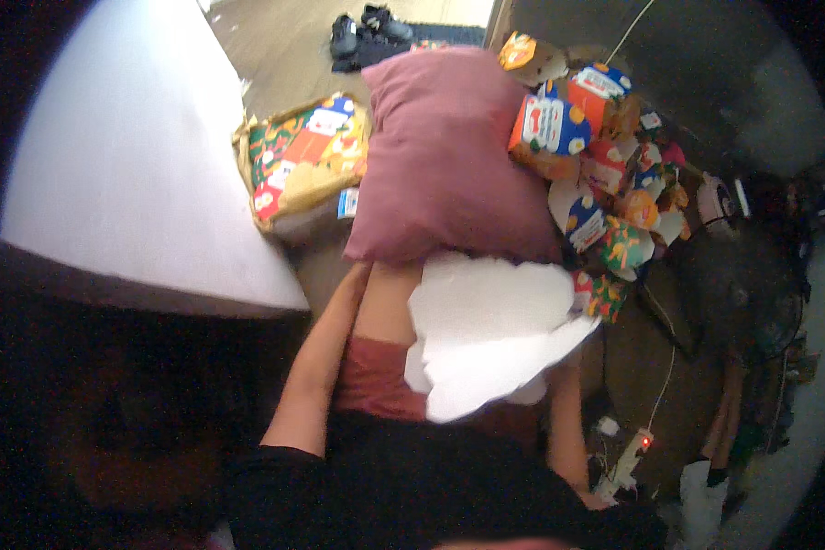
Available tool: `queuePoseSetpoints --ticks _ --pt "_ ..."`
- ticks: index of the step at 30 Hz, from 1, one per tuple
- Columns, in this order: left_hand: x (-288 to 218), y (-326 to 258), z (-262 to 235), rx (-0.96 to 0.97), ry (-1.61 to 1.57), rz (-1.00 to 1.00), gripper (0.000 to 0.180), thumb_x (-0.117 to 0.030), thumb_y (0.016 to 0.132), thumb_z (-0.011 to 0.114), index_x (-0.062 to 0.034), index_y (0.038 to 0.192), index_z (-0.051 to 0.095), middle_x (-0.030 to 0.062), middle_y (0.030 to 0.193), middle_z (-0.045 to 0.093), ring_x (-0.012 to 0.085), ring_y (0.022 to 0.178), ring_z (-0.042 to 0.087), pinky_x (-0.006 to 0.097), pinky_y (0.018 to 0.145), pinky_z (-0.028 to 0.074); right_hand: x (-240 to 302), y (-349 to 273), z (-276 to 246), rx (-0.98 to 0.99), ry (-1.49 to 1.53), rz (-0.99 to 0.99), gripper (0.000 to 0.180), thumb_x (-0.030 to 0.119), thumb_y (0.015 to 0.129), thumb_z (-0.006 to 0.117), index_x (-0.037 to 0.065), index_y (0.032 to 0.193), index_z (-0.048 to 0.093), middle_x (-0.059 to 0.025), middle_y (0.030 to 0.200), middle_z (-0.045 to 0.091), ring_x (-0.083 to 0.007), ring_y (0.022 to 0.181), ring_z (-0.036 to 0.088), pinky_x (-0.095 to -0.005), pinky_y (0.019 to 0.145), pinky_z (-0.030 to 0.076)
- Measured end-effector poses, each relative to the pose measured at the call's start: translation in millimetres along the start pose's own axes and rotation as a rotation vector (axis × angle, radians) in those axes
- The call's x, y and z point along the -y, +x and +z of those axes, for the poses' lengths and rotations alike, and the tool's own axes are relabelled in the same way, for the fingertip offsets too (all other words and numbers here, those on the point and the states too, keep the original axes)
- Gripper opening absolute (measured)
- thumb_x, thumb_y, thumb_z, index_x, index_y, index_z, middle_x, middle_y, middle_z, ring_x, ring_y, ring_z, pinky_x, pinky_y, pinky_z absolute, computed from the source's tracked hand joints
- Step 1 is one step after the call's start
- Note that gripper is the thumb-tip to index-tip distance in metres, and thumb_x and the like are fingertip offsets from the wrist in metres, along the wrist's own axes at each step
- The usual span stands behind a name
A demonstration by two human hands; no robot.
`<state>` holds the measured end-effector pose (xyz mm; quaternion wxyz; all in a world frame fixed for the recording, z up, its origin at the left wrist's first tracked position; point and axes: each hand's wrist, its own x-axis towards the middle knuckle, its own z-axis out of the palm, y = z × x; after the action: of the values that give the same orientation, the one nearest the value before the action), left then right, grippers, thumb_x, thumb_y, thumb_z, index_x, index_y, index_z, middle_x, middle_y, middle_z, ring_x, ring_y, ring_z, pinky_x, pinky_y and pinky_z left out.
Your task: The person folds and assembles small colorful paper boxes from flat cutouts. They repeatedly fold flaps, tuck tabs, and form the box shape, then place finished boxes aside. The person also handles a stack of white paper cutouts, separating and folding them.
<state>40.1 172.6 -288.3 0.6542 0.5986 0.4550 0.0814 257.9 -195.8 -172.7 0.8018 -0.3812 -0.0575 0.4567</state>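
Note:
A mauve pillow lies across my legs at their far end. My left forearm reaches forward to the pillow's near left corner, where my left hand goes out of sight beneath the edge. Over my right thigh lies a white sheet with a wavy, torn-looking edge, one part folded over. My right forearm runs up behind the sheet's right side; that hand is hidden, so whether it holds the sheet does not show.
Colourful cut-open cartons pile up at the right, and a flattened patterned box lies left of the pillow. A white surface juts in from the left. A lit power strip with cables sits at lower right; dark shoes stand far off.

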Motion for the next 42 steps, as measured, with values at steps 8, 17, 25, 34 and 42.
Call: queuePoseSetpoints --ticks 8,17,25,34,42 --pt "2.6 57.1 11.4 -0.206 0.432 -0.136 0.040 -0.021 0.091 0.046 -0.0029 0.127 0.049 0.0096 0.120 0.057 0.0183 0.105 0.055 0.033 0.087 0.043 -73.8 4.6 4.6 -0.083 -0.295 0.096 0.021 0.028 0.085 0.059 0.015 0.091 0.045 -0.0050 0.097 0.053 -0.0201 0.090 0.057 -0.0355 0.076 0.051" --pt "9.8 59.0 11.0 -0.234 0.414 -0.166 0.041 -0.021 0.091 0.047 -0.0030 0.127 0.049 0.0097 0.121 0.057 0.0185 0.106 0.054 0.033 0.088 0.043 -17.3 -2.1 78.4 -0.118 -0.253 0.308 0.069 0.042 0.082 0.065 -0.001 0.130 0.039 -0.0118 0.107 0.060 -0.0211 0.096 0.060 -0.0353 0.084 0.048" --pt "7.1 48.7 1.7 -0.239 0.341 -0.156 0.041 -0.021 0.091 0.047 -0.0031 0.127 0.049 0.0097 0.121 0.056 0.0187 0.106 0.054 0.033 0.088 0.043 -16.2 1.7 59.9 0.028 -0.600 0.390 0.041 0.003 0.087 0.057 -0.006 0.125 0.045 -0.0099 0.097 0.065 -0.0133 0.087 0.061 -0.0267 0.079 0.048" --pt "7.4 45.1 12.7 -0.234 0.324 -0.135 0.041 -0.022 0.091 0.047 -0.0033 0.127 0.049 0.0098 0.122 0.056 0.0190 0.107 0.054 0.033 0.089 0.042 -36.5 9.3 64.4 0.003 -0.674 0.402 0.041 0.005 0.088 0.057 -0.007 0.125 0.045 -0.0098 0.100 0.064 -0.0129 0.086 0.061 -0.0258 0.074 0.049" --pt "2.1 71.5 8.0 -0.243 0.372 -0.139 0.041 -0.022 0.091 0.047 -0.0034 0.127 0.049 0.0098 0.122 0.056 0.0192 0.108 0.053 0.033 0.090 0.042 -42.1 7.6 68.0 -0.016 -0.820 0.352 0.040 0.006 0.089 0.055 -0.006 0.125 0.043 -0.0134 0.101 0.064 -0.0151 0.085 0.063 -0.0271 0.073 0.051"
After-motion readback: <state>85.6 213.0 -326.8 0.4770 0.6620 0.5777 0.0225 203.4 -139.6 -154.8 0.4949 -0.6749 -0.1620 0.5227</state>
